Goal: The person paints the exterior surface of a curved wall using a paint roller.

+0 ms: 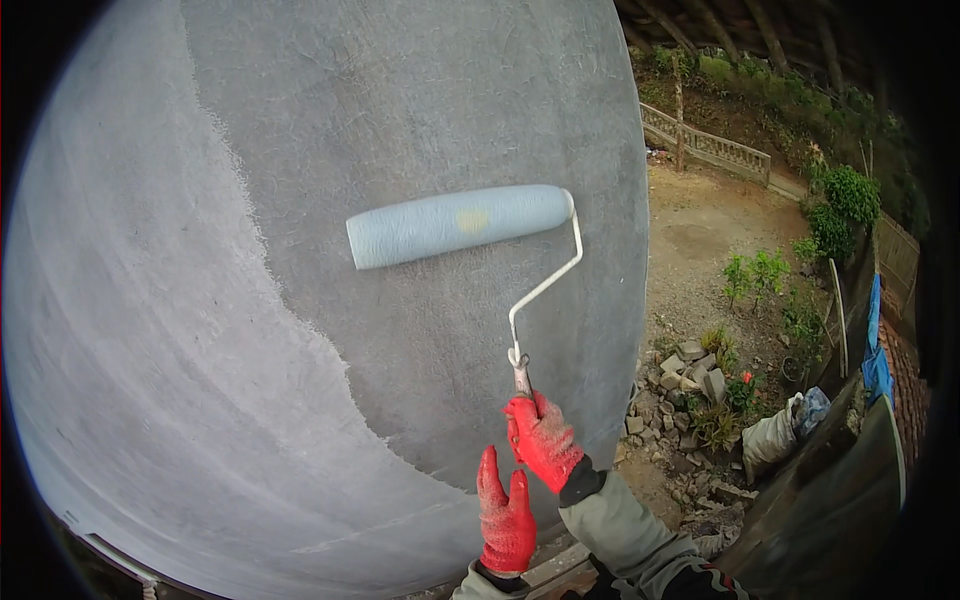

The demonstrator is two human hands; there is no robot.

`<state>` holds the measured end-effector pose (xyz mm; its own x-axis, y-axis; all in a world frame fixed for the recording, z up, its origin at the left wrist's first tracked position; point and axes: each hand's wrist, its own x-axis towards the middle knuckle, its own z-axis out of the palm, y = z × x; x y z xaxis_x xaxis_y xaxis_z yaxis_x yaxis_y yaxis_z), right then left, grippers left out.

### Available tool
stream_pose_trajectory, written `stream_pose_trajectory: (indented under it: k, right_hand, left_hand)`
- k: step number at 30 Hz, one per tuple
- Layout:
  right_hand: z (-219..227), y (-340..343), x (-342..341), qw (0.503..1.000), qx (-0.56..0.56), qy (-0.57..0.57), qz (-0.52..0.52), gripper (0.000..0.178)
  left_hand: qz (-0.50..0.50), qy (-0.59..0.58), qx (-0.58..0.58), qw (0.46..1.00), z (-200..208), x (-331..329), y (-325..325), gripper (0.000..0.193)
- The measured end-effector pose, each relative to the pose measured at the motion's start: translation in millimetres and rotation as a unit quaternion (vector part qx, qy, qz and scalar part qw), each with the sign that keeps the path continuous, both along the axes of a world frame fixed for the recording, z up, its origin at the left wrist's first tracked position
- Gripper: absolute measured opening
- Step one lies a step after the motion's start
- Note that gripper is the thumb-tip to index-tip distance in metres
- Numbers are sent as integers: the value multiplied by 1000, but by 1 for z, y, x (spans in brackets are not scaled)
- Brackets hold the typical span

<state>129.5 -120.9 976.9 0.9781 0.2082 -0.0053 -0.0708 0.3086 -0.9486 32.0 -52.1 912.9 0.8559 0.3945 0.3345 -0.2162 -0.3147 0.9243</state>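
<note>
A paint roller (455, 224) with a light blue, partly yellow-stained sleeve lies across the darker part of a grey wall (400, 110). Its bent white wire frame (545, 285) runs down to a pale, worn handle. My right hand (545, 440), in a red work glove, is wrapped round that handle, hiding most of it. Just below and to the left is my left hand (505, 525), also red-gloved. Its fingers point upward with thumb apart, holding nothing and not touching the roller.
Lighter grey coating (180, 330) covers the wall's left and lower part, with a ragged border. Beyond the wall's right edge lie a dirt yard, a heap of broken blocks (690, 375), plants and a white sack (770, 440). A roof overhang (740, 30) shows at top right.
</note>
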Motion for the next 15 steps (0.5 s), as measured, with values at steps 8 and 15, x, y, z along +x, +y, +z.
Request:
stream_pose_trajectory:
  k: [8, 15]
  right_hand:
    - [22, -16, 12, 1000, -19, -17, 13, 32]
    - [-140, -40, -32, 963, -263, -53, -28, 37]
  left_hand:
    - [-30, -21, -75, 996, 3, -5, -12, 52]
    - [-38, -12, -13, 999, -19, -14, -20, 52]
